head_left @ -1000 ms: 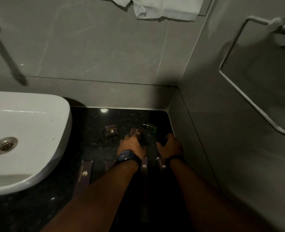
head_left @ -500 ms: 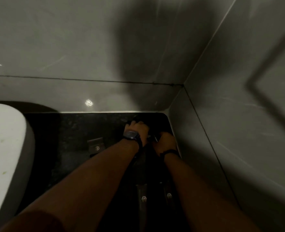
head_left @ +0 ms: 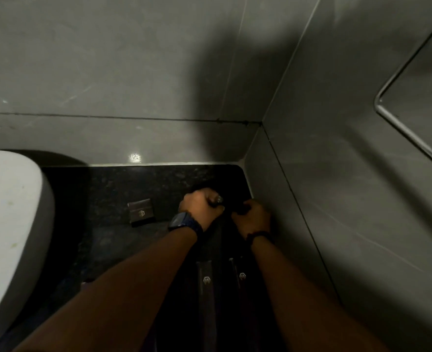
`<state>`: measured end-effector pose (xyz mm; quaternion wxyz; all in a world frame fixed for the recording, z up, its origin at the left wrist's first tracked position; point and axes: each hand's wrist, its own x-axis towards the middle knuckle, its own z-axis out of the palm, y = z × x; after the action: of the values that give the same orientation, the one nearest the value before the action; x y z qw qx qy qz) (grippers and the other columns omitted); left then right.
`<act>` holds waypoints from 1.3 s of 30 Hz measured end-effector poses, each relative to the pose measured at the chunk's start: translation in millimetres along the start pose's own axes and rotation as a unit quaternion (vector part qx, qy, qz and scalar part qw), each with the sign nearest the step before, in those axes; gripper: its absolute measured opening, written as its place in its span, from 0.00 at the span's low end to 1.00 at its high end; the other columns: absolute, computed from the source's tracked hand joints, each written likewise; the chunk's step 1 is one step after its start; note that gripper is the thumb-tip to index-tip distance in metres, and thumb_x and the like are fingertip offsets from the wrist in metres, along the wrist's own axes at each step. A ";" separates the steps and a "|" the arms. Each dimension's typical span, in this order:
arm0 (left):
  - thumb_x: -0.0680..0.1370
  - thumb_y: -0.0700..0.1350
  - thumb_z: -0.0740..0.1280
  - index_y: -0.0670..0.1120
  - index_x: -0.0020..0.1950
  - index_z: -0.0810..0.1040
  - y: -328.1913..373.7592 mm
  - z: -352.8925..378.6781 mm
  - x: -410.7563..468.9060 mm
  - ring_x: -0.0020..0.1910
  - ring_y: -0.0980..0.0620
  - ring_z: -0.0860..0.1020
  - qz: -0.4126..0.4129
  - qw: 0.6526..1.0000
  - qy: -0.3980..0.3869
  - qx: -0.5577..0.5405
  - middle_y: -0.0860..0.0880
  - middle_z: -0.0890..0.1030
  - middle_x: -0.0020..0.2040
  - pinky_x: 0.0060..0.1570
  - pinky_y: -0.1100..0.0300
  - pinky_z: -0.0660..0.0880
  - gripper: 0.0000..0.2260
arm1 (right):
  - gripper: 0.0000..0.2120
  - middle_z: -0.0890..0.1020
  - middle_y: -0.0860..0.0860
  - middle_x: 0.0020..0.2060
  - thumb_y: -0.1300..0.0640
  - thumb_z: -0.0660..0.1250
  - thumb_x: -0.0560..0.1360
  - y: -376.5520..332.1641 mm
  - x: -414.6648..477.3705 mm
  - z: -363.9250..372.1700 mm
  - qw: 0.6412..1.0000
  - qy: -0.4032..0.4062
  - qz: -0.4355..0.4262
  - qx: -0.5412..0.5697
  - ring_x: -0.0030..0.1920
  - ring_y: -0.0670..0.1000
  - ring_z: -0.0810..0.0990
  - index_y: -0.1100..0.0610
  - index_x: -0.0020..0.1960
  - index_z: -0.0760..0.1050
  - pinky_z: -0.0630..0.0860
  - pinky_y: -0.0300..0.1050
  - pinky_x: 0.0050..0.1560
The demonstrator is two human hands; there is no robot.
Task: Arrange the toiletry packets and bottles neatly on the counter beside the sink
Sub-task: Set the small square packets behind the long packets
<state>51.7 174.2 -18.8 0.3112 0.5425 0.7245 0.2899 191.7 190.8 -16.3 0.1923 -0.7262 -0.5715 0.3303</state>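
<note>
My left hand [head_left: 199, 205], with a watch on its wrist, is closed around a small bottle whose shiny cap [head_left: 219, 199] sticks out toward the right. Beside it, my right hand [head_left: 253, 218] curls its fingers on a dark item [head_left: 237, 207] lost in shadow; I cannot tell what it is. Both hands are at the back right corner of the black counter [head_left: 133, 184]. A small square brown packet [head_left: 141, 212] lies left of my left hand. Two long dark packets [head_left: 205, 280] [head_left: 241, 275] lie side by side between my forearms.
The white sink basin [head_left: 12, 224] fills the left side. Grey tiled walls close the counter at the back and right. A metal towel ring [head_left: 397, 90] hangs on the right wall. My shadow darkens the corner.
Both hands moved further back into the corner and closed there. The view shifted right and closer, so the drain, tap and towel left the picture, as did the green bottle and one small packet.
</note>
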 end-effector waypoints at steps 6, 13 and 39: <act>0.68 0.44 0.75 0.47 0.55 0.79 -4.8 21.2 -30.4 0.45 0.50 0.80 0.016 0.996 0.055 -0.066 0.47 0.84 0.45 0.49 0.61 0.75 0.16 | 0.10 0.84 0.58 0.46 0.62 0.70 0.68 15.2 -13.4 -5.8 1.000 -0.011 -0.011 0.018 0.47 0.56 0.82 0.61 0.49 0.78 0.72 0.40 0.42; 0.61 0.39 0.79 0.50 0.35 0.78 8.7 14.0 -15.9 0.34 0.48 0.81 -0.206 0.880 0.128 -0.407 0.48 0.82 0.32 0.41 0.57 0.78 0.12 | 0.10 0.83 0.59 0.46 0.64 0.70 0.68 18.8 -14.6 -7.4 0.999 0.002 -0.022 0.027 0.47 0.57 0.81 0.62 0.49 0.77 0.74 0.42 0.43; 0.68 0.49 0.73 0.54 0.47 0.83 -8.8 18.8 -37.3 0.54 0.45 0.76 0.003 0.994 0.094 0.064 0.48 0.83 0.49 0.53 0.57 0.70 0.08 | 0.08 0.83 0.58 0.44 0.61 0.70 0.69 18.0 -10.2 2.3 0.997 -0.029 -0.063 -0.020 0.45 0.56 0.80 0.60 0.47 0.77 0.70 0.40 0.41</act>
<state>68.9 137.5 -32.4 0.2057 0.5338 0.7658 0.2937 201.4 175.9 -27.0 0.1811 -0.6822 -0.6284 0.3270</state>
